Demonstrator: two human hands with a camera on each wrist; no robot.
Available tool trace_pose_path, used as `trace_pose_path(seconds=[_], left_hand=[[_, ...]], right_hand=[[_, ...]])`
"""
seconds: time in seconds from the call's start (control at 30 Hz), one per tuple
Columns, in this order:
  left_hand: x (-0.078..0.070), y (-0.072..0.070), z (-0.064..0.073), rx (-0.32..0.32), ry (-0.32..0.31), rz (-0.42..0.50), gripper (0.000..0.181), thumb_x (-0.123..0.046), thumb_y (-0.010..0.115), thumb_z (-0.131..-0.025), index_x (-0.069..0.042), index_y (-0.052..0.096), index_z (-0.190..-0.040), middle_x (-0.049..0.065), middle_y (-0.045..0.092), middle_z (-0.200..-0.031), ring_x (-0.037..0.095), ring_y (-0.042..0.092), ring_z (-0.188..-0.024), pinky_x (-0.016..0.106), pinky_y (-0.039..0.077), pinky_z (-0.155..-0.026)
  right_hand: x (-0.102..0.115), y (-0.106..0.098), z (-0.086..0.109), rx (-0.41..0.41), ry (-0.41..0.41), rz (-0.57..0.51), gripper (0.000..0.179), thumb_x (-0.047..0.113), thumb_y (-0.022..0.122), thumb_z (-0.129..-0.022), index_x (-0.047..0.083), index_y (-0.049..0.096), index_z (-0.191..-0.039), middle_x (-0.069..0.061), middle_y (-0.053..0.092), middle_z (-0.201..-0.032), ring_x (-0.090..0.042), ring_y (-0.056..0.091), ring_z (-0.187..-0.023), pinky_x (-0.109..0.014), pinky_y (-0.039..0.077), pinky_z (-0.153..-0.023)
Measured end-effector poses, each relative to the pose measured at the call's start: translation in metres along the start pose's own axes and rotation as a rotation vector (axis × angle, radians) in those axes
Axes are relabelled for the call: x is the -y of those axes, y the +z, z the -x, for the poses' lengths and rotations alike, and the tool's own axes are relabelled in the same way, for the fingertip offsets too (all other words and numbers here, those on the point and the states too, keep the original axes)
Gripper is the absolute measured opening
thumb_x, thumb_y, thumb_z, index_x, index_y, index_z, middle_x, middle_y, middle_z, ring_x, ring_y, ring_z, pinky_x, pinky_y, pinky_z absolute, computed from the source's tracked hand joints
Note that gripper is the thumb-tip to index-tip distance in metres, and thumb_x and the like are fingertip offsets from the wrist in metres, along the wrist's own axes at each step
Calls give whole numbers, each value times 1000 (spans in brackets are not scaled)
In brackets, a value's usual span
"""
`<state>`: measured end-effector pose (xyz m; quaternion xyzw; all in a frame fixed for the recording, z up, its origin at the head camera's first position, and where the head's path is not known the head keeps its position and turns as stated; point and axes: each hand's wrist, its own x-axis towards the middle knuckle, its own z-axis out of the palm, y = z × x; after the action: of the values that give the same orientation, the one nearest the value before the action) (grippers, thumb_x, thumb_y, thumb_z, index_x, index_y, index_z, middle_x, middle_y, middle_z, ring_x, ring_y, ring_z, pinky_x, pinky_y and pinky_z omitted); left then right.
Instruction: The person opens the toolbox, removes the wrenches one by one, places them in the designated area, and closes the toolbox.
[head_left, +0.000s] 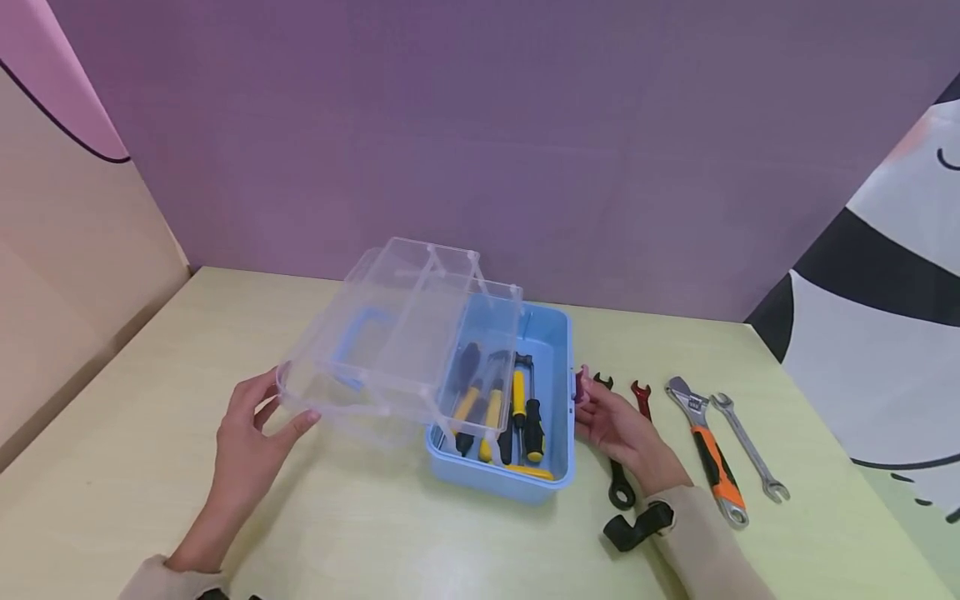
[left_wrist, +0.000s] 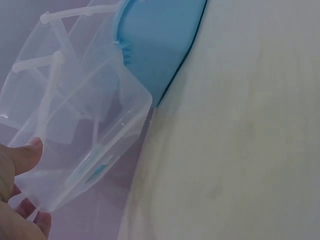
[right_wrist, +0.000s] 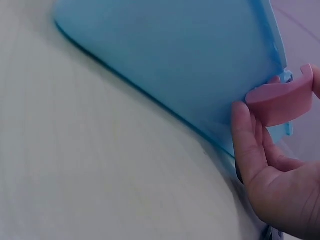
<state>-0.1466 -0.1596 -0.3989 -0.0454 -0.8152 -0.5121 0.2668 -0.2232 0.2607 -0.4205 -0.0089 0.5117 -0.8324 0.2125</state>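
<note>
A blue toolbox [head_left: 495,485] stands on the table with its clear lid [head_left: 405,350] swung up to the left, clear trays attached beneath it. My left hand [head_left: 251,442] grips the lid's outer edge, thumb on the near side, fingers behind. On the box's right side, my right hand [head_left: 622,429] pinches the pink latch [right_wrist: 282,102] between thumb and fingers. Inside the box lie several yellow and black tools, among them a screwdriver [head_left: 533,433]; the trays partly cover others. A blue handle [head_left: 356,342] shows through the lid.
Right of the box lie a black wrench [head_left: 621,490], partly behind my hand, a red wrench [head_left: 641,396], an orange-handled adjustable wrench [head_left: 712,458] and a silver wrench [head_left: 752,450]. A purple wall [head_left: 495,150] rises behind the table [head_left: 120,467].
</note>
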Motion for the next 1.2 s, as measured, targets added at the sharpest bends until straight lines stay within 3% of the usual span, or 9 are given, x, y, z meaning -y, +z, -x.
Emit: trace_pose_path(seconds=[0.23,0.43,0.53,0.73,0.9,1.07,1.2], left_hand=[[-16,-2,-8,-52,215,-126,70,7,81,-67,-1,54,-131,20,51,-121,-10,41,-103,-6,31,-92],[-30,-2,-13,-75,375,-198,72,7,84,-62,-1,57,-128,21,53,-120,25,50,-107,-4,27,-92],[-36,-1,-16,-65,433,-219,71,7,84,-61,-1,58,-127,21,52,-120,33,48,-110,0,30,-91],[-50,1,-20,-36,535,-266,72,8,84,-61,-1,58,-127,20,52,-121,35,47,-106,22,39,-79],[-62,3,-23,-13,628,-303,71,8,84,-61,-1,56,-126,21,52,-121,38,46,-102,33,42,-79],[-71,7,-26,10,689,-338,73,6,83,-62,-4,54,-128,23,52,-121,41,47,-101,45,48,-79],[-74,11,-26,23,719,-338,73,6,83,-63,-5,53,-129,23,51,-124,42,47,-103,47,50,-79]], right_hand=[[-2,-2,0,21,-9,-9,22,28,45,-101,16,62,-96,2,67,-89,-11,62,-85,-23,57,-85],[-5,-3,0,34,-25,4,22,28,44,-102,17,62,-99,1,67,-92,-11,62,-87,-24,57,-85],[-5,-3,0,55,-39,0,22,28,42,-102,17,62,-99,2,66,-92,-10,61,-85,-23,56,-84],[-5,-5,0,73,-46,-25,23,27,41,-102,16,61,-98,1,65,-92,-11,62,-87,-24,57,-85],[-7,-5,0,95,-43,-50,22,27,41,-103,15,59,-97,2,61,-88,-10,60,-85,-23,56,-85],[-7,-7,-1,105,-50,-45,21,26,40,-103,15,58,-100,1,65,-93,-10,61,-87,-24,57,-84],[-7,-7,-1,105,-49,-48,21,26,40,-103,15,58,-99,2,64,-90,-10,61,-86,-23,57,-84]])
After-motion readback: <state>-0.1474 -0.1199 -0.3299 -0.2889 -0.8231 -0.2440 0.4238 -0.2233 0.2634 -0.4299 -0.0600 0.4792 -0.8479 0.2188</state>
